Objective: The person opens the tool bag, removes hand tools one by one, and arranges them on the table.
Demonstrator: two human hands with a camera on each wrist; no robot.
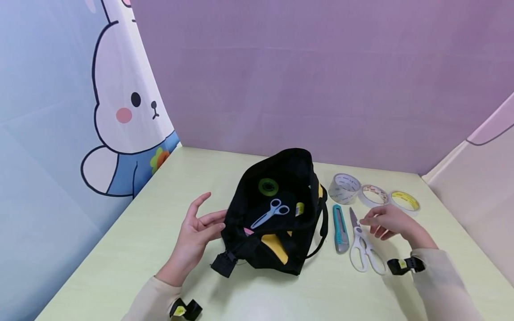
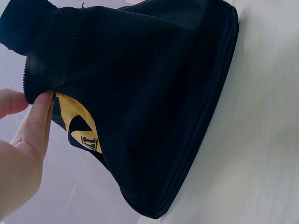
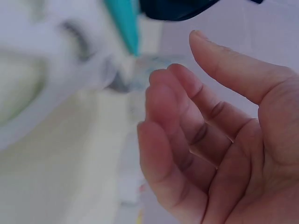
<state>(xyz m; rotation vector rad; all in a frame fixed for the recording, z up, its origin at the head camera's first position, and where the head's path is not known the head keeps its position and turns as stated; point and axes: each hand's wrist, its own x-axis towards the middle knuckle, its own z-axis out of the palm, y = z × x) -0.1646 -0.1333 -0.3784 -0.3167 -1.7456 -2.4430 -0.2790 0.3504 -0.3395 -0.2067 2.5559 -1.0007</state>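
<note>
A black bag (image 1: 257, 256) with yellow patches stands gaping at the table's middle. My left hand (image 1: 190, 240) pinches its left rim; in the left wrist view the thumb and fingers meet at the zippered edge (image 2: 28, 81). Inside lie small light-blue scissors (image 1: 263, 219), a green tape roll (image 1: 261, 187) and a small yellow-labelled cylinder (image 1: 299, 209). My right hand (image 1: 387, 221), fingers loosely bent and holding nothing, hovers by the white-handled scissors (image 1: 357, 232). Left of those scissors lies a teal utility knife (image 1: 340, 227); both show blurred in the right wrist view.
Behind the right hand stand a wide clear tape roll (image 1: 342, 196), a narrower roll (image 1: 365, 198) and a yellow-cored roll (image 1: 415, 207). A strap (image 1: 324, 223) loops from the bag's right side. Purple cloth (image 1: 313, 89) walls off the table's back edge.
</note>
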